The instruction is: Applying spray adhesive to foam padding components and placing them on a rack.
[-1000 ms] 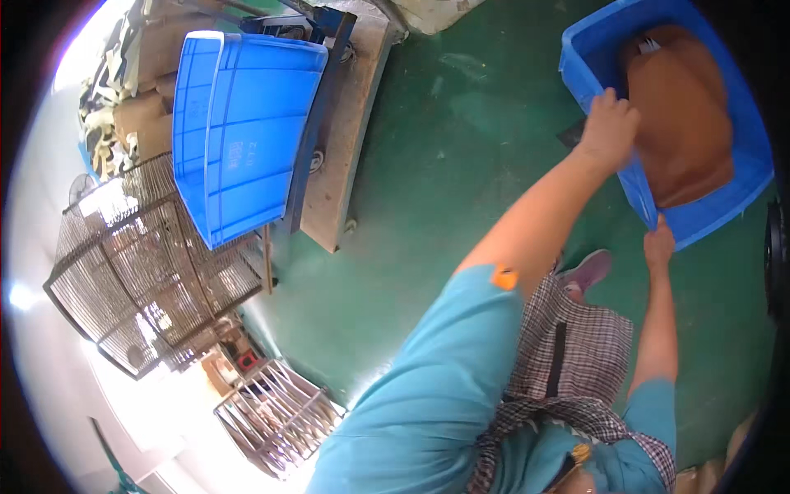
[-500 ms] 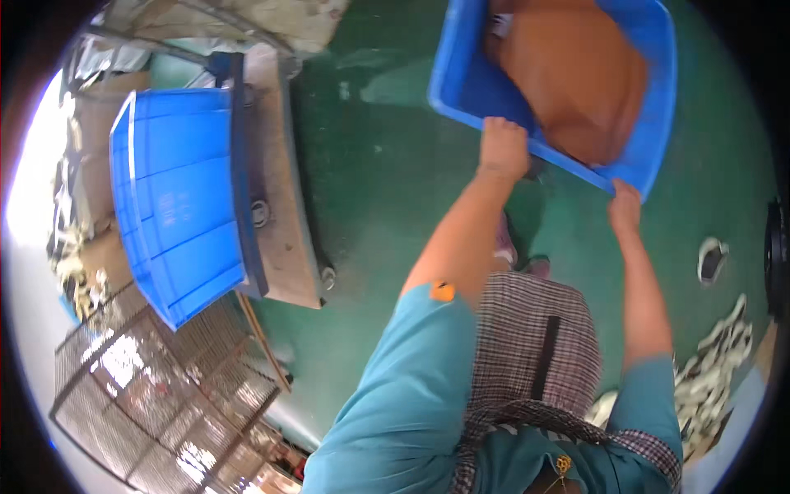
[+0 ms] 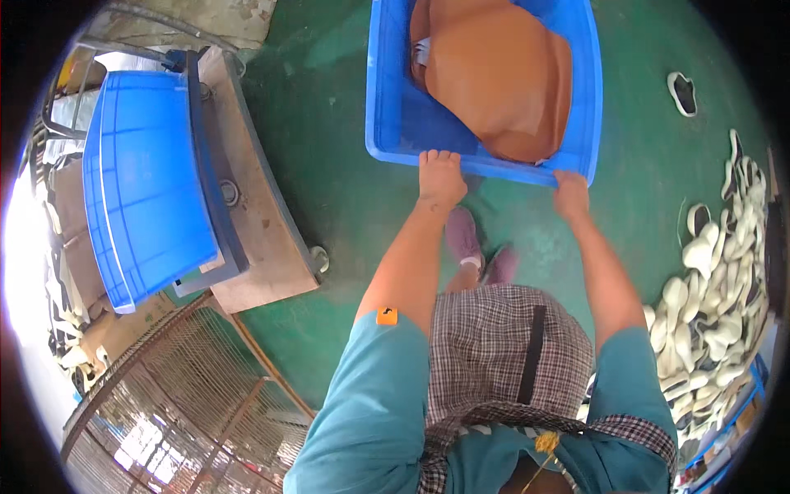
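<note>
A blue plastic crate (image 3: 393,107) sits in front of me over the green floor, with a large brown leather-like bundle (image 3: 502,78) inside it. My left hand (image 3: 440,175) grips the crate's near rim at its left part. My right hand (image 3: 570,195) grips the same rim further right. Both arms are stretched forward. My feet in dark pink shoes (image 3: 465,239) stand just below the crate.
An upturned blue crate (image 3: 144,189) lies on a low wooden cart (image 3: 263,230) at the left. Wire cages (image 3: 181,403) stand at lower left. A heap of several pale shoe soles (image 3: 716,288) lies on the green floor at the right.
The view has swung so the crate now sits straight ahead and closer. Both hands stay on its near rim. The cart and upturned crate have shifted left.
</note>
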Demonstrator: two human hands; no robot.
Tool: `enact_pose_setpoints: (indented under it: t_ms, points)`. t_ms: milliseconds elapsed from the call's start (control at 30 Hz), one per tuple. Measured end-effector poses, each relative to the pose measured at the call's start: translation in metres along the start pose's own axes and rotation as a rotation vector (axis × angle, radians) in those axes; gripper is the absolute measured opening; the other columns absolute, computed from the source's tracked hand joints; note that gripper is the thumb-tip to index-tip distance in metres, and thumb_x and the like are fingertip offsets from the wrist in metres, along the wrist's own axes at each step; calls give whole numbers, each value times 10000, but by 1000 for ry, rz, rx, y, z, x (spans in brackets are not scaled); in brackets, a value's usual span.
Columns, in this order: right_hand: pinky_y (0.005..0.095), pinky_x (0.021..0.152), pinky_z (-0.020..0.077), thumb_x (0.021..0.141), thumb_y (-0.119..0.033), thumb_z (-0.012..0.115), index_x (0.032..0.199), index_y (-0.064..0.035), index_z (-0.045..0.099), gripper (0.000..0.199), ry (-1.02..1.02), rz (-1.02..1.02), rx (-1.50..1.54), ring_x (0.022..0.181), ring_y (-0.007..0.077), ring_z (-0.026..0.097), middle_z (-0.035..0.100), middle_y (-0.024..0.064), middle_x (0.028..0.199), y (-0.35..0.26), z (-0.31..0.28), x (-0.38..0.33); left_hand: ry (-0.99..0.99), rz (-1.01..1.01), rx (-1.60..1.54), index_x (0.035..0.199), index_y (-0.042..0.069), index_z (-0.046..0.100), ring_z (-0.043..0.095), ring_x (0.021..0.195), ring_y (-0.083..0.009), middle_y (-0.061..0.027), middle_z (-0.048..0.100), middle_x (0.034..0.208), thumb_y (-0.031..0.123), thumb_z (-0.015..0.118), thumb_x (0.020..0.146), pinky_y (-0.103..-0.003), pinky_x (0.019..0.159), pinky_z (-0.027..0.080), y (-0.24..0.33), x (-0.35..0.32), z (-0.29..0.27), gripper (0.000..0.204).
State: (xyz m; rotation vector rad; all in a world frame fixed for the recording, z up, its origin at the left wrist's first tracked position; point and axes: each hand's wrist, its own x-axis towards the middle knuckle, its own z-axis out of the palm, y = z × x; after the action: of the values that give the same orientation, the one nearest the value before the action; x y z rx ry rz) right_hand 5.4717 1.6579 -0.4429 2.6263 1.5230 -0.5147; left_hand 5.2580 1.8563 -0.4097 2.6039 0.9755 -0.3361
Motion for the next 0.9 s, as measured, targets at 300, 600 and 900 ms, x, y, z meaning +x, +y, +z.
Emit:
enact_pose_setpoints:
  t_ms: [300, 600, 900]
  points:
    - [413, 812, 410, 680, -31, 510, 1027, -79, 567, 355, 46, 78, -31, 908, 306, 558, 599, 136, 955, -64, 94, -224, 14, 55, -11, 987, 70, 601, 495, 978, -251, -79, 591, 979, 123, 534, 668, -379, 917, 323, -2, -207, 85, 330]
    - [440, 801, 433, 680, -20, 505, 999, -62, 578, 330, -54, 166, 52, 906, 354, 559, 607, 162, 949, -154, 169, -418, 114, 180, -59, 880, 110, 631, 494, 968, -209, -47, 600, 918, 156, 497, 730, -359, 899, 312, -41, -392, 146, 206]
    - [441, 812, 428, 667, -44, 530, 1078, -46, 556, 412, 39, -10, 6, 911, 358, 553, 598, 174, 1000, -152, 257, -620, 39, 143, -42, 869, 134, 633, 501, 958, -185, -36, 598, 895, 167, 504, 712, -340, 837, 329, -15, -607, 217, 206]
